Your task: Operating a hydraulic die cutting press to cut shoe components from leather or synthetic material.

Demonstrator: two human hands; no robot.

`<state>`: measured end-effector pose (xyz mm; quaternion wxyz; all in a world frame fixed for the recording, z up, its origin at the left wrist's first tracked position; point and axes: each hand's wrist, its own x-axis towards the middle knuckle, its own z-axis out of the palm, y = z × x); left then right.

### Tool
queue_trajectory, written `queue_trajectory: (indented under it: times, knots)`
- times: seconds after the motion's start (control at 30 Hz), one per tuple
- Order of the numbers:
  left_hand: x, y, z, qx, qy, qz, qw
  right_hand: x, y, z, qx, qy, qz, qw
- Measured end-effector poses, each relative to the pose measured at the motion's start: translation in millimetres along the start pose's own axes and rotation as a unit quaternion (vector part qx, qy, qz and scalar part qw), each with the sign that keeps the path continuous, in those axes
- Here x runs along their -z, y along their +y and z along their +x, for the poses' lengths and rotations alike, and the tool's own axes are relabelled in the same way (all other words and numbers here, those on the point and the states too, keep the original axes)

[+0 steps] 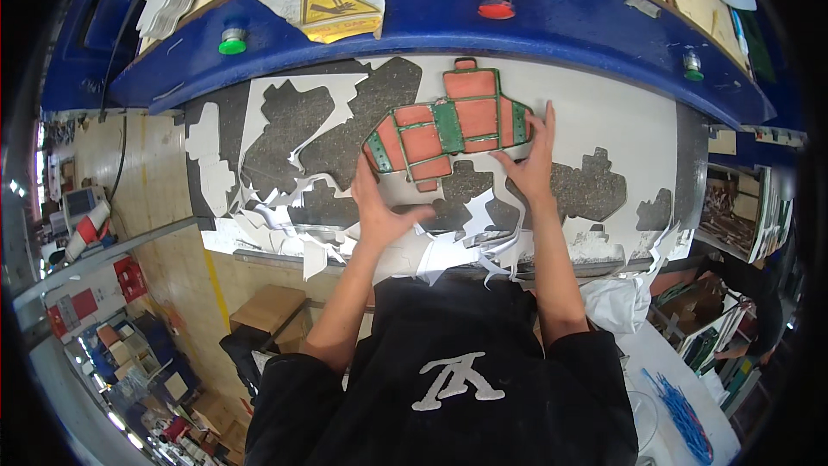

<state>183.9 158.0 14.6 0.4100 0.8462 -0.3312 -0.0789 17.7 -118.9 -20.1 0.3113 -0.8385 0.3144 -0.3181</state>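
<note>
A cutting die [448,128] with salmon-red pads and green edging lies across the white sheet [638,125], between my two hands. The fingers of my left hand [379,214] press against its left end, while the thumb points away to the right. My right hand [530,164] has its right end, with the fingers along the outer edge and the thumb by the lower edge. Whether the die rests flat or is slightly raised, I cannot tell. Dark, die-shaped openings [591,185] surround it in the sheet. Torn white offcuts [431,255] lie along the near edge.
A blue machine beam [414,9] spans the far side, carrying a red button [496,5], green buttons [232,41] and a yellow warning sign [338,4]. A white bag [617,302] and blue ties [681,418] are at right. Cardboard boxes [267,309] stand lower left.
</note>
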Motion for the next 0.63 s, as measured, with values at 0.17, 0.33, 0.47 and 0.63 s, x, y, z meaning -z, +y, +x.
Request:
queue_trajectory:
  times: [0.17, 0.33, 0.47, 0.63]
  knots:
    - [-19, 5, 42, -0.022, -0.005, 0.110, 0.994, 9, -12, 14, -0.093, -0.094, 0.074, 0.988]
    - [1, -31, 79, 0.017, 0.173, 0.039, 0.984, 31, -72, -105, -0.037, -0.135, -0.032, 0.990]
    - [16, -16, 47, 0.002, -0.143, -0.128, 0.981, 26, -57, -103, 0.027, -0.050, -0.031, 0.998]
    - [15, -28, 41, 0.041, -0.114, -0.112, 0.986, -3, -33, -17, 0.001, -0.045, 0.002, 0.999]
